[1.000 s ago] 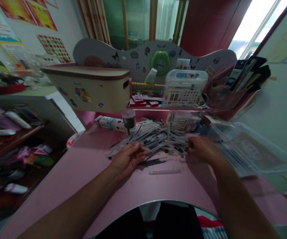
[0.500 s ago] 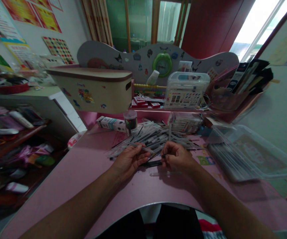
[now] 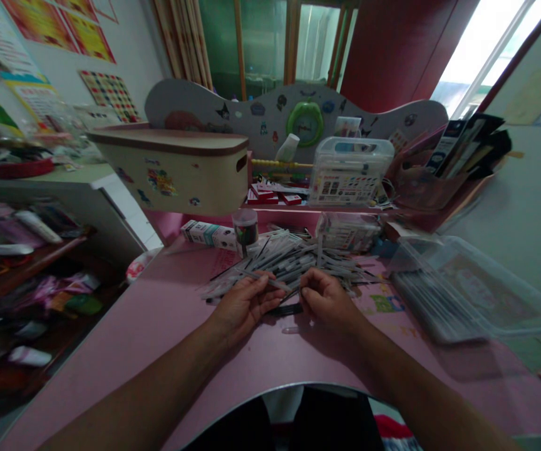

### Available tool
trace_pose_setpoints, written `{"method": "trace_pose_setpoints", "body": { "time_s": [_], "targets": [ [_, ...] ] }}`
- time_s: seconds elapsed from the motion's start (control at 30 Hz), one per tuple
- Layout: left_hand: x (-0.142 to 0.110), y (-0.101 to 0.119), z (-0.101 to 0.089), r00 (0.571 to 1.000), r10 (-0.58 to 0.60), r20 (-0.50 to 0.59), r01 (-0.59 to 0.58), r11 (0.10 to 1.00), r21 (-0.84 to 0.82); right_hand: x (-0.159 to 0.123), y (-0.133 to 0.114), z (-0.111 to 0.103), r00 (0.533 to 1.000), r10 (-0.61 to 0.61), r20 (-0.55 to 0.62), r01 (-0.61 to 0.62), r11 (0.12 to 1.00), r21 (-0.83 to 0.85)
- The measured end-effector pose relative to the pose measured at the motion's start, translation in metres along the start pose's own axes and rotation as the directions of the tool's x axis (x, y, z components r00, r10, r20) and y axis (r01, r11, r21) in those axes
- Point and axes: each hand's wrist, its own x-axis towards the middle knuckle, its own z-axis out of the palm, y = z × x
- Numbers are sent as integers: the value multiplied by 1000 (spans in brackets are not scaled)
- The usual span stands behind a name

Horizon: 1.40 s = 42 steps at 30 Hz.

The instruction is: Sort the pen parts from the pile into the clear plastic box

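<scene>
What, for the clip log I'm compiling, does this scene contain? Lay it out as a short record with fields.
Left hand: holds a slim clear plastic tube
Right hand: beside the left hand, fingers curled in a pinch; anything between them is too small to identify
Surface: pink desk with a curved front edge
Behind the hands: heaped pile of thin clear and grey plastic sticks
Right side: transparent rectangular plastic box
Shelf: beige plastic bin with brown-edged top, round green clock
</scene>
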Motion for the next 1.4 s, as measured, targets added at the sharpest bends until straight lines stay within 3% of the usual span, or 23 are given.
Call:
{"method": "trace_pose_setpoints", "body": {
  "time_s": [0.1,0.43,0.7,1.0,1.2,1.4],
  "targets": [
    [1,-1,-1,1000,12,20,-12,1000,1,-3,1,6,999,-35,23,37,995,-96],
    [0,-3,-1,999,34,10,-34,999,36,-5,5,10,1000,-6,8,6,1000,23],
    [-2,-3,3,999,54,5,-54,997,50,2,11,2,990,-137,36,140,980,-137],
    [-3,-5,2,998,45,35,-46,999,19,-5,4,6,991,-127,-32,119,977,-177],
    [-4,-3,3,998,38,47,-39,999,17,-3,2,2,982,-189,-7,172,907,-385],
    [-3,-3,2,997,47,54,-48,999,21,-6,7,1,987,-157,38,162,947,-277]
  ]
}}
